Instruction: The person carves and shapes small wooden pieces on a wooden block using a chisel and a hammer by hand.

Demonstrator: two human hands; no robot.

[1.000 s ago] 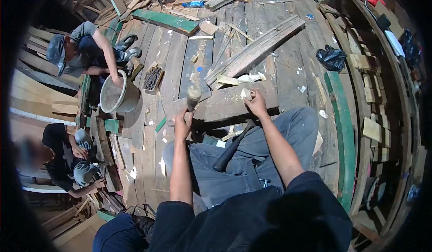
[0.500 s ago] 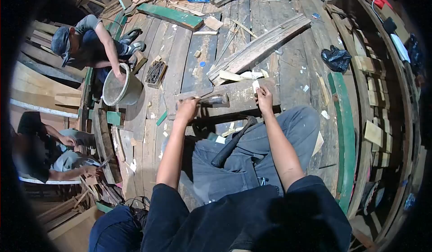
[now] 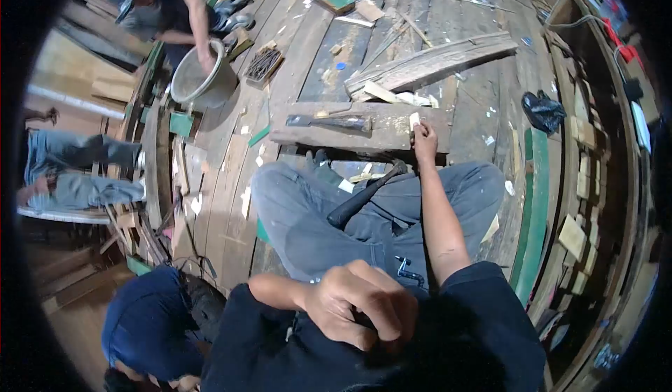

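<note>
My right hand (image 3: 425,143) pinches a small pale wood piece (image 3: 414,120) above the right end of a thick wooden block (image 3: 392,127). Raised close to the camera in front of my chest, my left hand (image 3: 364,304) has its fingers curled in; anything inside them is hidden. A chisel (image 3: 329,122) lies along the top of the block, apart from both hands. Across my lap rests a hammer (image 3: 360,199) with a dark handle, its head toward the block. Shavings and pale wood scraps (image 3: 402,98) lie at the block's far edge.
A long rough plank (image 3: 434,66) lies beyond the block. At the left, another person reaches into a bucket (image 3: 203,80) beside a box of nails (image 3: 264,63). Others sit further left and below. A black plastic bag (image 3: 542,112) and green beam (image 3: 532,210) are right.
My left hand has left the chisel on the block and come back toward my chest. My right hand still pinches the pale wood piece. The camera view has shifted.
</note>
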